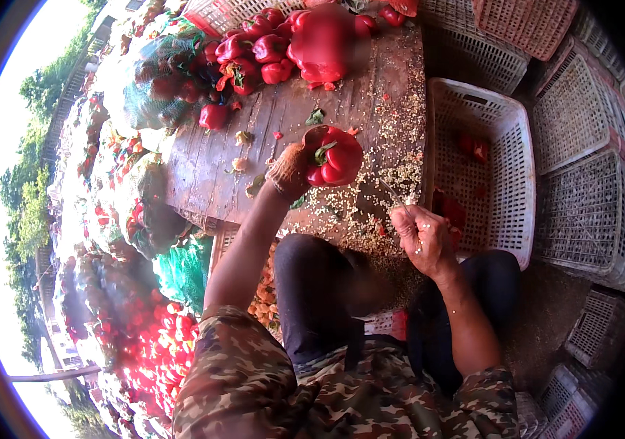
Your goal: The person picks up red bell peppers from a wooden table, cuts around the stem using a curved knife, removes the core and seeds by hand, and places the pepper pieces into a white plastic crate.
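Observation:
My left hand (289, 169), in an orange-brown knit glove, grips a whole red bell pepper (345, 156) with its green stem (324, 152) facing up. The pepper is above the wooden table (301, 118). To the right, my bare right hand (424, 238) is closed around a small knife, its thin metal blade (393, 190) pointing up and left towards the pepper. A gap separates blade and pepper. Pale seeds cling to the right hand, and many more seeds (345, 206) are strewn over the table beneath both hands.
At my right stands a white plastic crate (512, 164) with red pepper pieces (471, 148) inside. Red bell peppers (268, 48) are heaped on the table's far end, beside a green mesh sack (156, 82). More crates (581, 203) are stacked farther right. Sunlit peppers (161, 351) lie at left.

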`<state>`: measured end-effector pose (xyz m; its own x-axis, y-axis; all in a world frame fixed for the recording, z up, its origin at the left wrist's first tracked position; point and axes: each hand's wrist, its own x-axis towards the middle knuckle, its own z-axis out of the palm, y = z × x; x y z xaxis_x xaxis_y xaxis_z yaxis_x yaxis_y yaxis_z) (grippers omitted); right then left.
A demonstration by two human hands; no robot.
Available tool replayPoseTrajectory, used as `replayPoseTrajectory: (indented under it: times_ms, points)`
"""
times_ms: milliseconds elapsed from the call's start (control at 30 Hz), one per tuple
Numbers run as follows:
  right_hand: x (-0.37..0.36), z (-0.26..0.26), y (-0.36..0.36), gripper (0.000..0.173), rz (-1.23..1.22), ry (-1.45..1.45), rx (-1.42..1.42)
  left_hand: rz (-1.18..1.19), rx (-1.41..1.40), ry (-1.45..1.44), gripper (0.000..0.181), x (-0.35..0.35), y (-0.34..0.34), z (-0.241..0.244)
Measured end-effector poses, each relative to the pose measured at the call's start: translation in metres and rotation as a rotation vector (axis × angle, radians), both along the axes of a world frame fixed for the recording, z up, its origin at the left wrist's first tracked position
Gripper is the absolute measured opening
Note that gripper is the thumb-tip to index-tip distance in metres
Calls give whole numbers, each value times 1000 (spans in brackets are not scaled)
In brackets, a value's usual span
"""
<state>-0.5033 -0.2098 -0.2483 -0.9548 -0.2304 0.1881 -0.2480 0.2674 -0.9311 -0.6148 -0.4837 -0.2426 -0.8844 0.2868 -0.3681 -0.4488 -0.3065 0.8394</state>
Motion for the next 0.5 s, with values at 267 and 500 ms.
replayPoseTrajectory:
  times_ms: [267, 500]
  points:
    - [24, 7, -14, 21, 78, 268, 149, -371, -743, 394, 47, 65, 32, 33]
    - [47, -39, 24, 29, -35, 231, 467, -253, -1111, 968, 52, 86, 32, 64]
